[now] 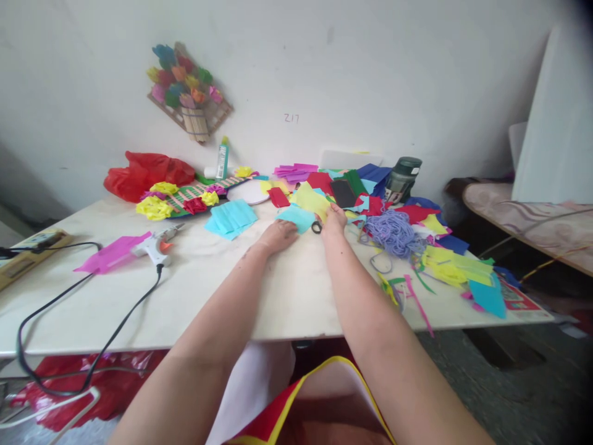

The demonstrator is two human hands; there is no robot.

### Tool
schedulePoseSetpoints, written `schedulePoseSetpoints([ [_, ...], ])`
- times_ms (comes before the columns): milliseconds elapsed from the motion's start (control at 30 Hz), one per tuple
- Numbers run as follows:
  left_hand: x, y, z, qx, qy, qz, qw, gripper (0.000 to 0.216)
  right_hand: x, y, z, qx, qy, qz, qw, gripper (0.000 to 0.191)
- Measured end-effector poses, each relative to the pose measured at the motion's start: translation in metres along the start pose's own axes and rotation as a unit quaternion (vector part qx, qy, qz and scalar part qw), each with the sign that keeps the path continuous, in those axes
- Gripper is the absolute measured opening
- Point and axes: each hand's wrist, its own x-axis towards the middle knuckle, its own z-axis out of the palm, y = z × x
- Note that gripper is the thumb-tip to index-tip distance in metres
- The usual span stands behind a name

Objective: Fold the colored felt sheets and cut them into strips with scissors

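Note:
My left hand (280, 235) lies flat on the table, its fingertips at the edge of a light blue paper sheet (299, 217). Between the thumb and fingers of my right hand (334, 220) is the corner of a yellow paper sheet (311, 199), which leans over the blue one. A small black ring, perhaps a roll of tape (316, 227), sits just below my right hand's fingers. To the left lies a stack of light blue paper (231, 219). Red paper (278, 198) and other coloured pieces are heaped behind the yellow sheet.
A glue gun (155, 246) with a black cord rests on pink paper (115, 253) at left. Behind it is a board with paper flowers (185, 199). At right are tangled purple yarn (393, 232), a dark jar (403, 179) and yellow paper scraps (456, 266).

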Motion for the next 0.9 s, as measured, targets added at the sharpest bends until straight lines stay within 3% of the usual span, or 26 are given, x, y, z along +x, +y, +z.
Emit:
schedulePoseSetpoints([
  [367,-0.002,-0.014,-0.006,0.074,0.048,-0.044,0.995,0.009,-0.006,-0.008,-0.001,-0.008,0.003,0.011,1.0,0.029],
  [500,-0.005,-0.016,-0.007,0.079,0.064,-0.075,0.992,0.032,-0.004,-0.005,0.0,0.001,-0.005,0.0,1.0,0.027],
  [600,-0.004,-0.018,-0.005,0.043,0.042,-0.098,0.993,0.044,-0.004,-0.002,0.002,0.014,-0.026,-0.009,1.0,0.031],
  [767,-0.002,-0.022,-0.003,0.002,0.033,-0.142,0.989,0.049,-0.008,0.005,0.004,-0.026,-0.078,0.002,0.997,0.039],
  [900,-0.003,-0.019,-0.004,0.015,0.039,-0.132,0.99,0.033,-0.007,0.011,0.003,-0.094,-0.079,-0.004,0.992,0.043],
])
